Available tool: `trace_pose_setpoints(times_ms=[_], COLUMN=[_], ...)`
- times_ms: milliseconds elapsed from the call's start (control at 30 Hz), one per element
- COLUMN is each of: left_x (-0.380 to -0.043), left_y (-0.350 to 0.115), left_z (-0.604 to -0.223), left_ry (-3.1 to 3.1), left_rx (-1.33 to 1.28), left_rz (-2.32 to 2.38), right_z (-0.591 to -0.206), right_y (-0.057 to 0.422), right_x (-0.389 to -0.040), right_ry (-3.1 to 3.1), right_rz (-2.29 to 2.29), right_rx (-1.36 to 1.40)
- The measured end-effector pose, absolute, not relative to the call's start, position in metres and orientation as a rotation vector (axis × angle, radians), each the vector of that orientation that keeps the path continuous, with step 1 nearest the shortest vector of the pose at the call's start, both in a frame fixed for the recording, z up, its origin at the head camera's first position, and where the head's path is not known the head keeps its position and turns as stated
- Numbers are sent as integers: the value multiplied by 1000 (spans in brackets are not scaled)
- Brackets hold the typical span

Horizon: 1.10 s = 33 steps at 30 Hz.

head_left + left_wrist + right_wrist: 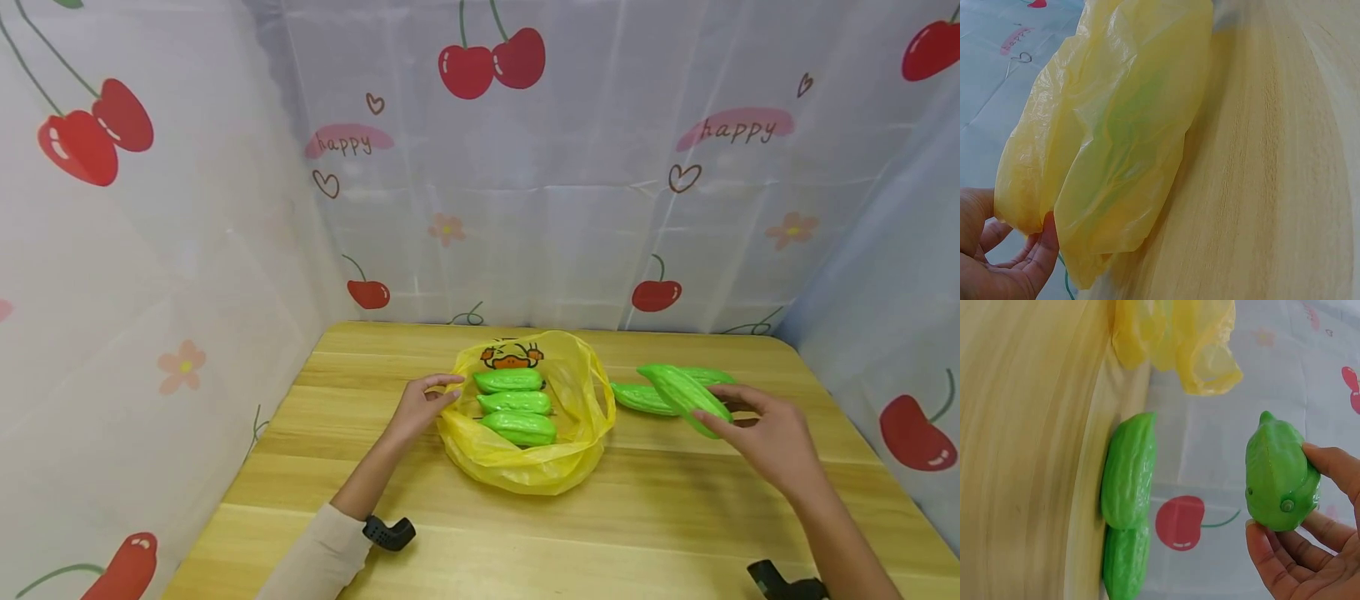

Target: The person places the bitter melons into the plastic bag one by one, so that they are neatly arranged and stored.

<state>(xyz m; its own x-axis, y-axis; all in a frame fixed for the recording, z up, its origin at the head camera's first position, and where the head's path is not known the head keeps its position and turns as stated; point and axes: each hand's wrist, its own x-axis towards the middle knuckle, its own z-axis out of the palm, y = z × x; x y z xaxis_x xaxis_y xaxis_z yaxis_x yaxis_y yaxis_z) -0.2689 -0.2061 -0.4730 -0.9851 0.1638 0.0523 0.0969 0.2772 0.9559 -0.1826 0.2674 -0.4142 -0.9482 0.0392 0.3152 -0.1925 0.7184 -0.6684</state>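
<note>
A yellow plastic bag [525, 477] stands on the table with its mouth spread wide. Inside lie three glossy green bitter melons [519, 429], one behind another. My left hand [418, 408] pinches the bag's left rim between thumb and fingers; the left wrist view shows the thin film [1129, 144] there, a green shape showing through. To the right of the bag, my right hand [772, 433] grips another bitter melon [1279, 475] by its end, raised above the table. Behind it in the head view, two more bitter melons [637, 399] lie on the table, partly hidden by the held one.
The light wooden table [480, 550] ends at a hanging white curtain [555, 233] printed with cherries, which also runs along both sides. A loop handle [606, 387] of the bag sticks out toward the melons lying on the right.
</note>
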Motion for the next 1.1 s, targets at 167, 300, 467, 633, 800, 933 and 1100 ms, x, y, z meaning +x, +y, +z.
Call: trace_pose_setpoints(times_ms=[167,300,467,633,800,933,1100], left_x=[-280,-281,-280,-277,-271,-278,-278], left_y=[-209,-210,-210,-209,-207,-209,-210], left_z=[-488,-488,-487,-489,-479,-488,-491], left_ry=[2463,2463,2475,2478,2474,2482,2485], left_rx=[248,256,254,237,237,225,247], left_rz=[1876,1897,1892,1872,1843,1871,1886], right_z=[-409,-406,-404,-403,-401,-397,-396], right_y=[255,243,227,212,196,183,167], right_x=[-180,-179,-178,-177,-180,-183,-189], right_ry=[-2600,-2579,-2556,-2571,-2581,-2595,-2595], right_rz=[1054,1042,1030,1031,1019,1051,1086], right_rx=[143,172,203,223,233,243,256])
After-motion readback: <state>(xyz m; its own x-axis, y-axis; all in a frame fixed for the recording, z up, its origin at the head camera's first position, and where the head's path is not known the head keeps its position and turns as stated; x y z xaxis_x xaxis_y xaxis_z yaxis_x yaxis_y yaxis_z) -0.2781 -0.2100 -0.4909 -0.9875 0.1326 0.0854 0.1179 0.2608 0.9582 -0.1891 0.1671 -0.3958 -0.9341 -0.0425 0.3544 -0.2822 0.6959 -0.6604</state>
